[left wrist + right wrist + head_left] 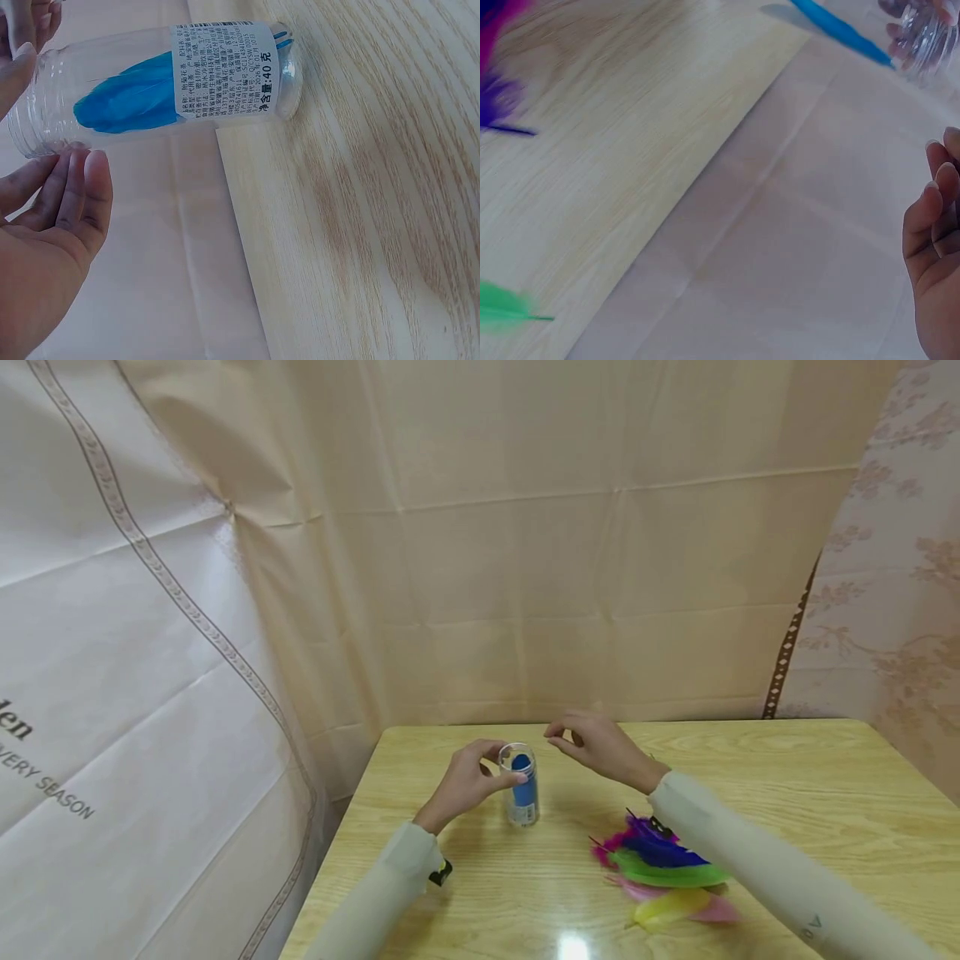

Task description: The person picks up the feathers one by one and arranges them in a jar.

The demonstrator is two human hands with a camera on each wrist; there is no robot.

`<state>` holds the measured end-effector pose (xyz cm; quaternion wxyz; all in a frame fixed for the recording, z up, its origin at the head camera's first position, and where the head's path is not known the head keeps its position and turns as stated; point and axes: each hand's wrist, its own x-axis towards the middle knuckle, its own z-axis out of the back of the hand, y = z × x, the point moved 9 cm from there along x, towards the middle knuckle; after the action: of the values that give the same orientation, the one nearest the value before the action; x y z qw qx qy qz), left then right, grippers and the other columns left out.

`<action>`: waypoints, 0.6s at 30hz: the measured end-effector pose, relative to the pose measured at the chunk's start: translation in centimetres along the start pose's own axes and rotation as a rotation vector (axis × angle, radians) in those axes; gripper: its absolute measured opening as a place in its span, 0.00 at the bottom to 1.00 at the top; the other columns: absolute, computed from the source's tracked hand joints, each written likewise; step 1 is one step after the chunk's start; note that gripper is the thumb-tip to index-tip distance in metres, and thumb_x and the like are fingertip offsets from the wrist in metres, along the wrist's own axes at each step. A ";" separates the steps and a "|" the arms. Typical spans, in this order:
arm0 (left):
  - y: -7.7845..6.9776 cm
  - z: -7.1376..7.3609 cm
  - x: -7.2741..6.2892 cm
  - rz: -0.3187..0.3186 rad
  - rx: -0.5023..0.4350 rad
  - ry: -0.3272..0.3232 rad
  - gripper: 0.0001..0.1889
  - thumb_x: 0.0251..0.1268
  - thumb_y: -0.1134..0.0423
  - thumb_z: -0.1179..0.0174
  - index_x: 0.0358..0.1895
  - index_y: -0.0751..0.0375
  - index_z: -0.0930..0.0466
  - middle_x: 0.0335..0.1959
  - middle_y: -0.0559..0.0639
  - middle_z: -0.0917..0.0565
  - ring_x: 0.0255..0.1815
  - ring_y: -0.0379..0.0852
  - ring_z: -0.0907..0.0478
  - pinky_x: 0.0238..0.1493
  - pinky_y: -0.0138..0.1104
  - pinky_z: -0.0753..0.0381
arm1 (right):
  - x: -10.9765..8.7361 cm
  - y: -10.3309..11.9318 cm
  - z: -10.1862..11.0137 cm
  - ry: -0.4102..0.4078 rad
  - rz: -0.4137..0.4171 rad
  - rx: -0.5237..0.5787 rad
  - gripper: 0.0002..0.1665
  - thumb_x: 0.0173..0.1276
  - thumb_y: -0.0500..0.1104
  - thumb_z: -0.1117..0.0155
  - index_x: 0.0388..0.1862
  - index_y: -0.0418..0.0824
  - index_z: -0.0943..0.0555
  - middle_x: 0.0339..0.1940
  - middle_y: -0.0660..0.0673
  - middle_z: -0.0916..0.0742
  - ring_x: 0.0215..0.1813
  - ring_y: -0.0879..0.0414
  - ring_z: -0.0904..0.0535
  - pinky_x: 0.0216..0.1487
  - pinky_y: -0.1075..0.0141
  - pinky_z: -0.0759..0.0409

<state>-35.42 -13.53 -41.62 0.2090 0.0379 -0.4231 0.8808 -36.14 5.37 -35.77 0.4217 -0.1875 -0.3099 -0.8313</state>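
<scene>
A clear plastic jar (522, 814) with a white printed label (225, 71) stands upright on the table, uncapped. Inside it is a blue feather (131, 97), its quill end down near the base. My left hand (468, 781) grips the jar around its neck, thumb on the near side and fingers on the far side. To the right of the jar's mouth, my right hand (596, 745) hovers above the table, apart from the jar. Its fingers (922, 214) are loosely bent with nothing seen between them.
On the wooden table (787, 802), a pile of loose feathers (667, 868) in purple, green, pink and yellow lies right of the jar, partly under my right forearm. A beige cloth (562, 568) hangs behind the table's back edge, with a white printed cloth (150, 693) at left.
</scene>
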 end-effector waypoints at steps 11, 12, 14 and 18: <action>0.2 0.0 -0.1 0.003 -0.006 -0.002 0.29 0.61 0.40 0.28 0.63 0.48 0.18 0.52 0.44 0.17 0.50 0.41 0.22 0.47 0.38 0.17 | -2.6 -2.2 1.4 -0.011 -0.057 -0.052 0.05 0.71 0.39 0.28 0.43 0.47 0.12 0.36 0.56 0.15 0.27 0.65 0.30 0.28 0.69 0.26; 0.2 0.0 -0.1 0.002 -0.005 -0.003 0.30 0.61 0.39 0.28 0.63 0.48 0.18 0.52 0.43 0.17 0.50 0.41 0.22 0.47 0.37 0.17 | -2.8 -2.4 1.5 -0.011 -0.061 -0.052 0.05 0.71 0.39 0.28 0.43 0.47 0.12 0.36 0.56 0.15 0.26 0.65 0.30 0.28 0.69 0.26; 0.1 0.1 -0.2 -0.005 -0.008 -0.002 0.30 0.61 0.39 0.28 0.63 0.48 0.18 0.52 0.43 0.18 0.50 0.41 0.22 0.46 0.37 0.17 | -3.3 -2.8 1.6 -0.005 -0.074 -0.051 0.05 0.71 0.39 0.29 0.43 0.47 0.12 0.36 0.56 0.15 0.26 0.65 0.30 0.28 0.68 0.26; -0.1 0.0 -0.1 -0.016 -0.010 0.006 0.29 0.62 0.40 0.28 0.63 0.49 0.18 0.53 0.46 0.18 0.50 0.42 0.23 0.46 0.37 0.17 | -4.6 -3.9 1.7 0.010 -0.118 -0.049 0.05 0.72 0.38 0.29 0.43 0.47 0.11 0.36 0.57 0.14 0.24 0.66 0.31 0.27 0.68 0.27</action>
<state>-35.24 -13.54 -41.54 0.2173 0.0377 -0.4264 0.8772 -36.58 10.93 -38.55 0.3689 -0.1750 -0.2979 -0.8629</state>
